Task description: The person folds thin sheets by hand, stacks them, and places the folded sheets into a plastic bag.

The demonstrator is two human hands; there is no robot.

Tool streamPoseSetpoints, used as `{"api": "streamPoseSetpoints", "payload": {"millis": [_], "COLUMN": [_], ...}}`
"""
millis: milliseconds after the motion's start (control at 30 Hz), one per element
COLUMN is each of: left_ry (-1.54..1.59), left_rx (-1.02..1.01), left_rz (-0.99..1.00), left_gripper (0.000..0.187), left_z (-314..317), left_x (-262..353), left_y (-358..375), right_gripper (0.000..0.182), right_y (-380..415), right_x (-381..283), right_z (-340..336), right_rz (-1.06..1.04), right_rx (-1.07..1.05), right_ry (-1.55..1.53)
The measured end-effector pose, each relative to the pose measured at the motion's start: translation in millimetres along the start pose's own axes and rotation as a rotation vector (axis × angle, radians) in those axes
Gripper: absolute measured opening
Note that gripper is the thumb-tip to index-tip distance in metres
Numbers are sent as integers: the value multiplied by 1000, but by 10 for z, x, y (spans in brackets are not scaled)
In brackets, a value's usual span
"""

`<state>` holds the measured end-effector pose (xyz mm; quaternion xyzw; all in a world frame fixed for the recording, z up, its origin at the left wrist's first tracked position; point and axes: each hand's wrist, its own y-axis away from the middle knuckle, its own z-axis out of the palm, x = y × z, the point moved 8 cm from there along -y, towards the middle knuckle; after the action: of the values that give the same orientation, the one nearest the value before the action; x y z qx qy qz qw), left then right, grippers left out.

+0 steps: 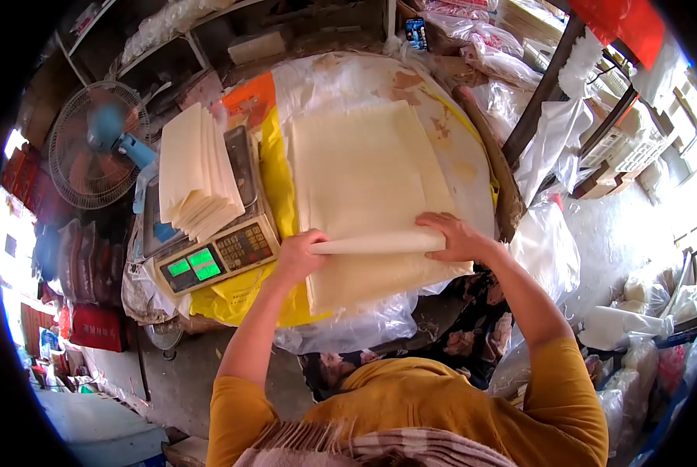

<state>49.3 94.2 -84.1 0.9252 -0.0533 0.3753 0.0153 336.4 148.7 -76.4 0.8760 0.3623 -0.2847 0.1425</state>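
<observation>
A stack of thin cream-coloured sheets (356, 171) lies on the table in front of me. Across its lower part runs the folded-over edge of a sheet (380, 243), raised as a narrow pale roll. My left hand (300, 253) grips the left end of this fold, its fingers closed. At the right end, my right hand (450, 236) pinches the fold, thumb below and fingers above. To the left, a pile of folded cream sheets (197, 167) rests on a digital scale (247, 243) with lit green displays.
Yellow plastic sacking (282, 179) and a pale cover (325, 78) lie under the stack. A fan (99, 144) stands at the upper left. Clear plastic bags (547, 241) hang to the right. Shelves and wrapped packages (489, 47) line the back.
</observation>
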Motion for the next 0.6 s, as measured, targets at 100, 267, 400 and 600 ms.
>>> {"api": "streamPoseSetpoints", "payload": {"millis": [100,267,400,600], "left_ry": [434,-315,-508,-541], "left_rx": [200,361,250,284], "left_rz": [-195,-9,-6,8], "left_gripper": [53,69,69,69], "left_z": [-74,237,430,472], "left_x": [-204,-218,-22,-47], "left_y": [-102,-599,-634,-642], "right_gripper": [43,46,54,53], "right_y": [-16,-366,-506,-639], "right_x": [206,427,191,-7], "right_z": [-107,-97,-151,209], "right_rz": [277,608,490,62], "right_rx": [232,296,405,418], "right_ry": [-223,20,267,540]}}
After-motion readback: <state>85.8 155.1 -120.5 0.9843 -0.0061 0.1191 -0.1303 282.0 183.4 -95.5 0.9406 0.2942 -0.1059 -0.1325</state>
